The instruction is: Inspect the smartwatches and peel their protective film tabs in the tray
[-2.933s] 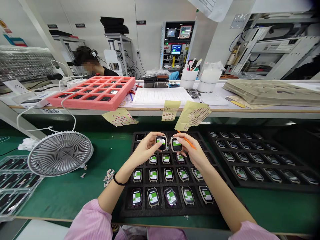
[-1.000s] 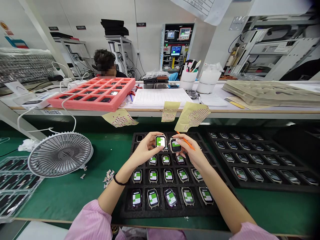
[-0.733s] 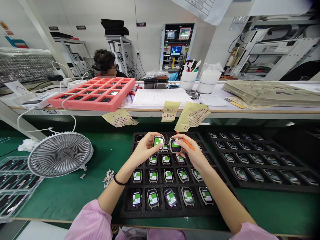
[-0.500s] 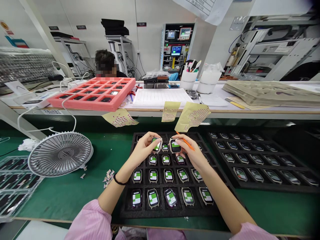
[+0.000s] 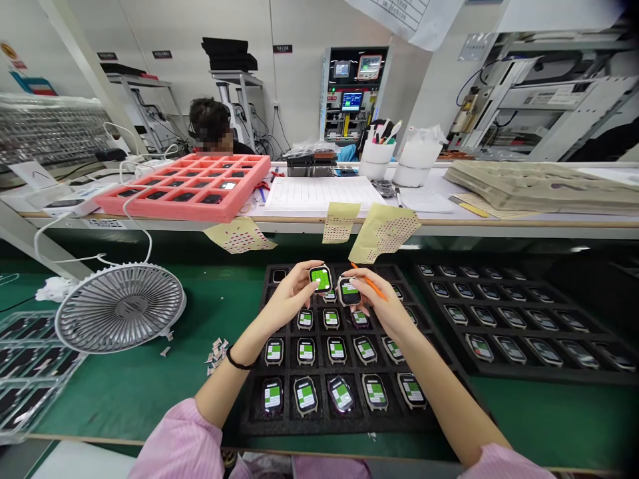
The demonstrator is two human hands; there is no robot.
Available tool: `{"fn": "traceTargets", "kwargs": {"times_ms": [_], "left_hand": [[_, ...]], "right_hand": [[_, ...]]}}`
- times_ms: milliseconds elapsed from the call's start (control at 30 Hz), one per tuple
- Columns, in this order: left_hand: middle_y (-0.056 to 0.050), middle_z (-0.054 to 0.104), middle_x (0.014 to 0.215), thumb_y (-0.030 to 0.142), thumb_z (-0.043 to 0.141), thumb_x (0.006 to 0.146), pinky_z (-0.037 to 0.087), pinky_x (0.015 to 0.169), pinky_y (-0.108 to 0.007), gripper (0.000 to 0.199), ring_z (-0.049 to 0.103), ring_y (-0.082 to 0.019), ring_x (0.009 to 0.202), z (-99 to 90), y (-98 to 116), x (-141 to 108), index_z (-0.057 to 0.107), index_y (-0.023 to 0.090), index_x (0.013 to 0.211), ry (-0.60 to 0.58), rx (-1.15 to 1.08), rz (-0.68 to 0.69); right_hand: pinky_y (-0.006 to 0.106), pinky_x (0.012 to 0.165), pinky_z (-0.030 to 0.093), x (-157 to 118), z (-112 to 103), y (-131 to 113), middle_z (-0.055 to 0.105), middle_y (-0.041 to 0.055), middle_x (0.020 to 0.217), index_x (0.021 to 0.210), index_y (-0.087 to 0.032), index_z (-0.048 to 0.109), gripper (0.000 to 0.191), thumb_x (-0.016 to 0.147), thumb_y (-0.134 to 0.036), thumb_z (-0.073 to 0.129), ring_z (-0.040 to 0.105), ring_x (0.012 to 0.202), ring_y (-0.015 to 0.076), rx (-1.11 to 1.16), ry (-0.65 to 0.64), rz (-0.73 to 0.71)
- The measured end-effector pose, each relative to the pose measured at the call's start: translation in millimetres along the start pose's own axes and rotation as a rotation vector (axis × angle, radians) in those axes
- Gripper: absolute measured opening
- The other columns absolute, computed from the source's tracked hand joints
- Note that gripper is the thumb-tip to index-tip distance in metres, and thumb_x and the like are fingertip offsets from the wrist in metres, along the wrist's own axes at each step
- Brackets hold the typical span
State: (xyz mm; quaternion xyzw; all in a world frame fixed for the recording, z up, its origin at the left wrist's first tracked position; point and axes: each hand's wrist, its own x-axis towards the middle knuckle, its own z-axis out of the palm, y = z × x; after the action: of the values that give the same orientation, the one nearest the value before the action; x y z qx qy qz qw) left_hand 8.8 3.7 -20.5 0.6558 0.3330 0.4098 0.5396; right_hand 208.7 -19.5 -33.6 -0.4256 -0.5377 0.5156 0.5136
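We see the left hand (image 5: pixel 287 299) and the right hand (image 5: pixel 384 309) meeting over the far end of a black foam tray (image 5: pixel 329 427), each with its fingers closed around a strapless smartwatch. The left thumb and fingers grip a smartwatch (image 5: pixel 320 279) by its edges, its green-and-white screen tilted up toward the camera. The right thumb and fingers pinch a second smartwatch (image 5: pixel 349 291) in the same way, and an orange stylus (image 5: pixel 372 283) lies across that hand. The 2 smartwatches sit just beside each other, not touching, and neither hand is open. Below them, the tray holds more smartwatches in rows, with 5 in each of the 2 nearest rows. A second black foam tray (image 5: pixel 519 376) holding smartwatches lies to the right on a green mat (image 5: pixel 124 392). To the left stand a small white fan (image 5: pixel 120 309) and a scatter of paper scraps (image 5: pixel 216 352). A black band (image 5: pixel 238 362) circles the left wrist, and pink sleeves (image 5: pixel 180 446) cover both forearms near the elbows. Across the bench, 3 perforated yellow sheets (image 5: pixel 384 233) hang over the edge, a pink tray (image 5: pixel 249 176) holds dark devices, and a co-worker (image 5: pixel 212 123) sits beyond it.
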Motion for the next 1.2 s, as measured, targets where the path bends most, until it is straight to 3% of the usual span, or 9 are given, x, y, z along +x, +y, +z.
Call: {"fn": "traceTargets", "kwargs": {"times_ms": [333, 567, 733, 1000, 1200], "left_hand": [[-0.011, 0.057, 0.117, 0.028, 0.057, 0.086, 0.044, 0.059, -0.022, 0.053, 0.060, -0.019, 0.095, -0.7, -1.8, 0.0, 0.038, 0.020, 0.134, -0.028, -0.005, 0.000], [-0.009, 0.061, 0.110, 0.031, 0.060, 0.084, 0.049, 0.074, -0.028, 0.042, 0.062, -0.017, 0.087, 1.0, 3.9, -2.4, 0.047, 0.018, 0.122, 0.011, 0.010, -0.006], [-0.010, 0.060, 0.113, 0.028, 0.064, 0.082, 0.048, 0.082, -0.030, 0.044, 0.060, -0.018, 0.095, 0.9, 5.2, -2.5, 0.047, 0.018, 0.121, 0.019, 0.013, 0.010], [-0.011, 0.058, 0.118, 0.032, 0.062, 0.083, 0.049, 0.078, -0.030, 0.048, 0.060, -0.019, 0.095, 0.6, 4.1, -2.3, 0.045, 0.020, 0.126, 0.003, 0.002, 0.001], [-0.008, 0.061, 0.109, 0.032, 0.067, 0.079, 0.047, 0.083, -0.029, 0.045, 0.059, -0.018, 0.098, 0.2, 5.1, -2.1, 0.050, 0.018, 0.117, 0.057, 0.015, 0.013]], "right_hand": [[0.021, 0.039, 0.032, -0.3, 1.1, 0.2, 0.060, 0.0000, 0.073, 0.098, -0.021, 0.063, 0.026, 0.083, -0.043, 0.061, 0.054, 0.051, 0.0111, -0.006, -0.003, 0.001], [0.021, 0.039, 0.032, -0.4, 2.0, -0.3, 0.061, 0.0000, 0.073, 0.098, -0.022, 0.063, 0.025, 0.083, -0.042, 0.061, 0.055, 0.051, 0.0112, -0.011, 0.003, 0.011], [0.021, 0.038, 0.031, -0.1, 1.6, 0.5, 0.065, 0.0018, 0.079, 0.099, -0.022, 0.062, 0.026, 0.083, -0.042, 0.061, 0.056, 0.051, 0.0108, -0.011, -0.001, 0.018], [0.021, 0.038, 0.031, 0.1, 1.0, 1.8, 0.059, -0.0010, 0.070, 0.099, -0.022, 0.063, 0.024, 0.085, -0.041, 0.060, 0.056, 0.052, 0.0117, -0.008, -0.010, 0.009], [0.021, 0.039, 0.032, -0.9, 2.0, -0.7, 0.059, -0.0008, 0.072, 0.099, -0.022, 0.062, 0.023, 0.085, -0.040, 0.060, 0.055, 0.052, 0.0115, -0.023, -0.006, 0.011]]}}
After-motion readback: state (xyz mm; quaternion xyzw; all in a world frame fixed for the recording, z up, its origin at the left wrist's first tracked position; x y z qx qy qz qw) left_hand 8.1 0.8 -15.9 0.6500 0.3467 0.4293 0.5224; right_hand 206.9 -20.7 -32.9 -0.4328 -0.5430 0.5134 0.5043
